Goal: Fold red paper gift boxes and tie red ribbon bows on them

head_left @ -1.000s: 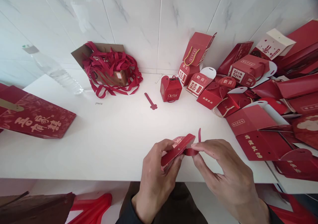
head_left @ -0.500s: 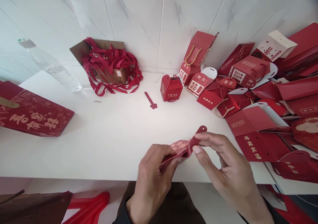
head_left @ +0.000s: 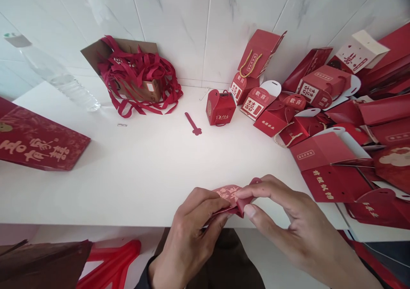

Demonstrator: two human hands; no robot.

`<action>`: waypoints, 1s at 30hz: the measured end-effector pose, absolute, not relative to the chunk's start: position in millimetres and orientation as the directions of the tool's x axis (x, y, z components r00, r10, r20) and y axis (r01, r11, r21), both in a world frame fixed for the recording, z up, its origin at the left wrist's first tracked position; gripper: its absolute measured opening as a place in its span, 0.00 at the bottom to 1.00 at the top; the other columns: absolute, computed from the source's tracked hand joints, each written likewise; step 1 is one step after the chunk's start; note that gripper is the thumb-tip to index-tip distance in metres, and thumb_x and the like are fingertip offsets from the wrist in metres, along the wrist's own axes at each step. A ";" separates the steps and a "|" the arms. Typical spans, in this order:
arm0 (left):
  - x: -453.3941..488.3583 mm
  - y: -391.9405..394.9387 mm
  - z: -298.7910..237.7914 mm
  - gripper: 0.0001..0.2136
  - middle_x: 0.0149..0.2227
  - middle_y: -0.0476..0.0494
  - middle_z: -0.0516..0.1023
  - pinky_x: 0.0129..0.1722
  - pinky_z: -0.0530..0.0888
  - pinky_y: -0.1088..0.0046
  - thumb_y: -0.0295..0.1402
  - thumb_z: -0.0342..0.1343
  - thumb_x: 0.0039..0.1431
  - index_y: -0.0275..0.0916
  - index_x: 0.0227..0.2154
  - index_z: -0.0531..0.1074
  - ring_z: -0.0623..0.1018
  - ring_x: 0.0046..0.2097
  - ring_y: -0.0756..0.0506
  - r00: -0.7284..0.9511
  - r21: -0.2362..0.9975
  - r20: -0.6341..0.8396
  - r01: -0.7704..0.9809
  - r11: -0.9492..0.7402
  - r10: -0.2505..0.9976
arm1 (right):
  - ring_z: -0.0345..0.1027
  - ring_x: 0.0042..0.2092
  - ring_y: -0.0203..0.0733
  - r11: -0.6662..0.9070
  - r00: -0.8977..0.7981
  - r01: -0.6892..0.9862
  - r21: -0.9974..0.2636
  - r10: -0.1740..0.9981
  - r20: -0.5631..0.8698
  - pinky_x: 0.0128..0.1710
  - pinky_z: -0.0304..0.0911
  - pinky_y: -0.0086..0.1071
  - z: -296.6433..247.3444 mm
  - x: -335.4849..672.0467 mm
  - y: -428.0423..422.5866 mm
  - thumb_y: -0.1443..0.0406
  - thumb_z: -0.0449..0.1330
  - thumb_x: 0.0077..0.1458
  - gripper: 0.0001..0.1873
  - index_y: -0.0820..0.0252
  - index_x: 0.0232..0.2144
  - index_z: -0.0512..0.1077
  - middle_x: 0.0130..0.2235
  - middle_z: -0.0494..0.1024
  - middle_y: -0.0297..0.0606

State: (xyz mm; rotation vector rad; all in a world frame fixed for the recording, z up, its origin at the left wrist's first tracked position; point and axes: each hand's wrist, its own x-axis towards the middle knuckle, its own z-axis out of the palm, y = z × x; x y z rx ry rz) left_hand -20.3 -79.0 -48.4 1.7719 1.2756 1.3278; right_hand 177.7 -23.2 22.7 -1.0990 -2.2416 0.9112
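Over the front edge of the table, my left hand pinches a red paper gift box that looks nearly flat, with pale gold lettering on its upper face. My right hand has thumb and index finger closed on the box's end flap, which is bent. A rounded red tip shows behind the right fingers. Much of the box is hidden by both hands. Farther back on the table lie a red strip with a flower-shaped end and a small standing red gift box.
At the right, several red gift boxes are heaped. A cardboard carton overflowing with red ribbon stands by the tiled wall. A clear plastic bottle and a large red box are at the left. A red stool is below.
My right fingers have moved down and left onto the flap and bent it toward the box. The box's lettered face is turned more into view. The camera view has shifted slightly.
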 end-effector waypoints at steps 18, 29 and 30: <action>-18.1 -78.2 -51.7 0.13 0.41 0.45 0.78 0.39 0.76 0.77 0.19 0.59 0.64 0.40 0.47 0.74 0.77 0.42 0.50 0.050 0.836 0.459 0.313 -0.450 0.887 | 0.78 0.42 0.39 0.220 -0.420 0.317 -0.923 0.905 0.071 0.45 0.77 0.29 29.9 166.0 -28.8 0.61 0.59 0.69 0.18 0.39 0.58 0.64 0.38 0.81 0.30; -17.2 -81.7 -54.9 0.11 0.40 0.44 0.77 0.42 0.75 0.76 0.20 0.58 0.63 0.36 0.46 0.74 0.76 0.44 0.50 -0.015 0.849 0.478 0.262 -0.458 0.878 | 0.74 0.38 0.34 -0.120 -0.611 0.048 -0.992 0.782 -0.124 0.73 0.42 0.40 30.7 179.9 -14.2 0.60 0.62 0.67 0.02 0.43 0.39 0.74 0.33 0.82 0.23; -16.9 -82.2 -55.3 0.11 0.40 0.44 0.77 0.42 0.75 0.76 0.19 0.58 0.63 0.36 0.46 0.74 0.76 0.44 0.50 -0.011 0.852 0.478 0.252 -0.460 0.879 | 0.74 0.37 0.35 -0.119 -0.620 0.038 -0.992 0.775 -0.117 0.73 0.41 0.41 29.7 182.1 -14.3 0.59 0.62 0.67 0.02 0.42 0.39 0.74 0.32 0.82 0.23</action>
